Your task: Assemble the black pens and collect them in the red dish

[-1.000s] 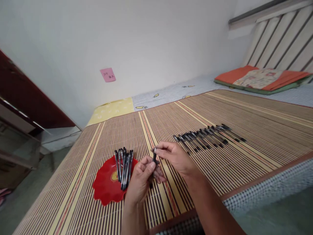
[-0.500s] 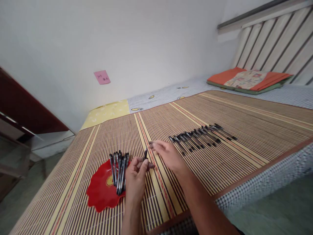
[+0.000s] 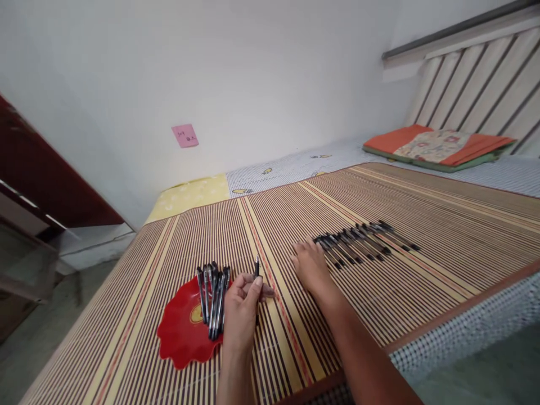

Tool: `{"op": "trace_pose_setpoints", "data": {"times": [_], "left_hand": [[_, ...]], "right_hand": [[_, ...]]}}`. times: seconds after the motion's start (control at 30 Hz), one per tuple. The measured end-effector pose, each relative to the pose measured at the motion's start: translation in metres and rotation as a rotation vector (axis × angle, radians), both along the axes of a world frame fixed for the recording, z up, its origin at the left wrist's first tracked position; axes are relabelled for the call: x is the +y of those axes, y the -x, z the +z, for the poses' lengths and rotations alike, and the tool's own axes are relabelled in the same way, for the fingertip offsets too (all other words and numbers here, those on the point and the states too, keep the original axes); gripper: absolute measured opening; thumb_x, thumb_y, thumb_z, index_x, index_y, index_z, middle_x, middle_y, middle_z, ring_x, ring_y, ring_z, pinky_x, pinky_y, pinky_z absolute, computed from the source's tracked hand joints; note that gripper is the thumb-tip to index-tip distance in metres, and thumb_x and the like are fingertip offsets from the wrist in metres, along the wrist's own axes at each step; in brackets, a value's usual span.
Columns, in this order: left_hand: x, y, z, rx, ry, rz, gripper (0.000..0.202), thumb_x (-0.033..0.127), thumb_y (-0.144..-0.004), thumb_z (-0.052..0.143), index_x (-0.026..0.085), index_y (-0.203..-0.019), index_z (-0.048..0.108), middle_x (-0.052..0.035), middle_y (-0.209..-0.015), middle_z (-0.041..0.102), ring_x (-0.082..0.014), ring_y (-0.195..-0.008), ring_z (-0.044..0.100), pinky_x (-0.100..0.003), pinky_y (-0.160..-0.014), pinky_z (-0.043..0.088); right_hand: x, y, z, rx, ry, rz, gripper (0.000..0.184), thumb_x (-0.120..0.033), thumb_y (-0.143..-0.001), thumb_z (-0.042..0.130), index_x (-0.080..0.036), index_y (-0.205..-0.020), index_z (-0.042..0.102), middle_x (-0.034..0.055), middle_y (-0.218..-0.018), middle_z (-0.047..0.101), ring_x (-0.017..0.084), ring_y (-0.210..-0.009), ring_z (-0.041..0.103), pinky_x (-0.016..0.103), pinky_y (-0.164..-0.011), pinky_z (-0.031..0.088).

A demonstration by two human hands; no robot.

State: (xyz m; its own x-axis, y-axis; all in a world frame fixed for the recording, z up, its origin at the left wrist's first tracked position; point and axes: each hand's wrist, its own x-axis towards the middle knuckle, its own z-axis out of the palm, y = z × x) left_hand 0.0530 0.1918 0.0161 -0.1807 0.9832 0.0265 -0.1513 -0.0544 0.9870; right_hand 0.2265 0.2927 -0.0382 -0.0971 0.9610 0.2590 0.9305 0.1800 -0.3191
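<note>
My left hand [image 3: 242, 298] is closed around a black pen [image 3: 257, 267], whose bare metal tip points up and away from me. Just left of that hand, several clear-barrelled pens [image 3: 214, 298] with black ends lie bunched on a red scalloped plate [image 3: 179, 332]. My right hand [image 3: 311, 265] is palm down with its fingers slightly apart, at the left end of a row of black pens [image 3: 354, 243]. It covers the place of the endmost pen; whether the fingertips touch that pen is hidden.
Under everything lies a striped bamboo mat [image 3: 202, 225] on a bed. A folded orange and floral cloth [image 3: 439, 147] rests at the far right by the white slatted headboard [image 3: 476, 84]. On the white wall is a pink note [image 3: 184, 135]. The mat's front edge [image 3: 442, 309] runs along the right.
My right hand has moved right, from beside the pen tip to the left end of the pen row. My left hand still holds the pen. The view has shifted slightly.
</note>
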Motion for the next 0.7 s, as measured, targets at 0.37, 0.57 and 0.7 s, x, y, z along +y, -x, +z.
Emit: {"op": "trace_pose_setpoints", "data": {"times": [0.37, 0.57, 0.7], "left_hand": [[0.000, 0.005, -0.004, -0.043, 0.031, -0.034, 0.024, 0.037, -0.084, 0.074, 0.017, -0.081, 0.061, -0.0022, -0.068, 0.073, -0.0147, -0.065, 0.066, -0.023, -0.066, 0.046], [0.002, 0.009, -0.006, -0.047, 0.087, -0.039, 0.028, 0.042, -0.079, 0.077, 0.014, -0.082, 0.072, -0.0039, -0.075, 0.072, -0.0144, -0.071, 0.065, -0.024, -0.071, 0.050], [0.002, 0.010, -0.006, -0.044, 0.137, -0.044, 0.032, 0.044, -0.075, 0.079, 0.015, -0.090, 0.077, -0.0039, -0.077, 0.072, -0.0159, -0.071, 0.065, -0.025, -0.068, 0.050]], "right_hand": [[-0.008, 0.011, 0.006, 0.071, 0.076, 0.011, 0.023, -0.006, -0.088, 0.052, -0.013, -0.097, 0.073, 0.0155, -0.105, 0.070, 0.025, -0.099, 0.065, 0.032, -0.088, 0.044], [-0.011, 0.015, 0.007, 0.196, 0.121, -0.026, 0.039, 0.004, -0.080, 0.053, -0.006, -0.114, 0.068, 0.0213, -0.111, 0.070, 0.027, -0.107, 0.065, 0.033, -0.092, 0.046], [-0.017, 0.018, 0.020, 0.655, 0.170, 0.119, 0.039, -0.007, -0.081, 0.056, -0.014, -0.118, 0.067, 0.0110, -0.108, 0.073, 0.020, -0.097, 0.068, 0.030, -0.086, 0.051]]}}
